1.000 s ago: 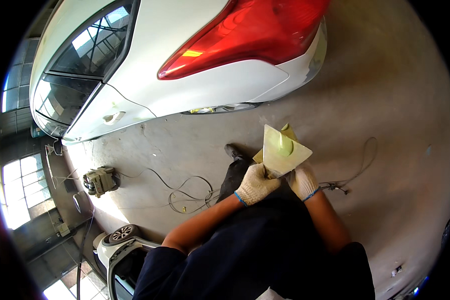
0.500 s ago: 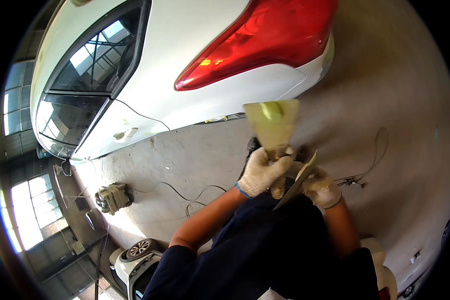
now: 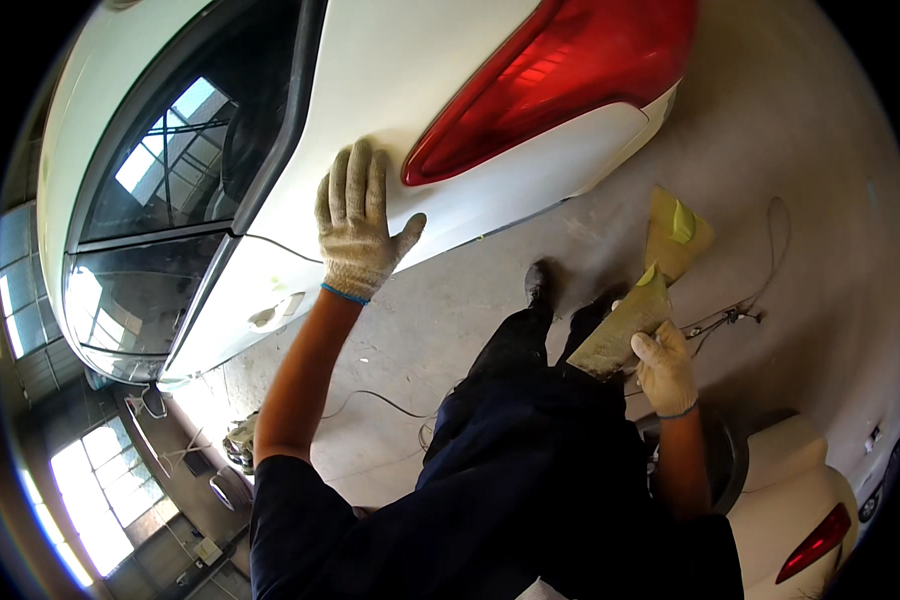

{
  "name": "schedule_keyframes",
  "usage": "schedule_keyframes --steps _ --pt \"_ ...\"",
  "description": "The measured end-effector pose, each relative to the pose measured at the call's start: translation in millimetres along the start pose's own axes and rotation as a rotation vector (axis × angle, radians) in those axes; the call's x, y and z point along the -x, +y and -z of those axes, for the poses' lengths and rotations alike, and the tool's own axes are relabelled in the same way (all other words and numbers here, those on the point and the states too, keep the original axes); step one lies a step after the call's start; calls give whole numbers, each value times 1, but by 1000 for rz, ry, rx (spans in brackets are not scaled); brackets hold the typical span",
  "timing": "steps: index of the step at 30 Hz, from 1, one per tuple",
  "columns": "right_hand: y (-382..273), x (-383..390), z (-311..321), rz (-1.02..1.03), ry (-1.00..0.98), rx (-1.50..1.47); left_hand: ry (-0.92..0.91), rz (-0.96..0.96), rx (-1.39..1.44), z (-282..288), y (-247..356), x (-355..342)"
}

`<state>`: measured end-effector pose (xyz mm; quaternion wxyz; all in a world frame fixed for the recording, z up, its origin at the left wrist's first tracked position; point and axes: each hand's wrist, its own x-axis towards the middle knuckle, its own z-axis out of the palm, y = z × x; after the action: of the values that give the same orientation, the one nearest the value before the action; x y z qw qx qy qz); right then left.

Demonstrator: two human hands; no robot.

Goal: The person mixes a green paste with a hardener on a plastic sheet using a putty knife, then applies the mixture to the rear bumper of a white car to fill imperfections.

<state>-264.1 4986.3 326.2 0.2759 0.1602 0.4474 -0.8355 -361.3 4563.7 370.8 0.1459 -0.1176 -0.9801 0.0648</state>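
Note:
My left hand (image 3: 357,222), in a knitted work glove, rests flat with its fingers spread on the white car's rear side panel (image 3: 395,70). It lies between the dark window and the red tail light (image 3: 580,80). My right hand (image 3: 666,372), gloved too, is closed in front of my body on a flat spreading plate (image 3: 620,325) with a yellow-green smear at its tip. Beyond this plate a wide putty knife (image 3: 660,255) shows, carrying a yellow-green lump of putty (image 3: 682,222). Its handle is hidden, apparently gathered in the same grip.
A thin cable (image 3: 375,393) runs across the concrete floor (image 3: 450,300), and another cable (image 3: 735,312) lies at the right. Behind me at the lower right stands a second light-coloured car (image 3: 785,490). Large windows (image 3: 95,500) are at the lower left.
My left hand has let go of the putty knife and moved up and left onto the car panel. The putty knife is now at my right hand with the plate.

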Motion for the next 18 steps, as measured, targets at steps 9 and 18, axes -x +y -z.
schedule_keyframes --steps 9,18 --pt "47 6 24 37 208 82 1 -176 -72 -28 -32 48" --pt "84 -10 17 39 239 136 -278 116 774 -27 38 -13"
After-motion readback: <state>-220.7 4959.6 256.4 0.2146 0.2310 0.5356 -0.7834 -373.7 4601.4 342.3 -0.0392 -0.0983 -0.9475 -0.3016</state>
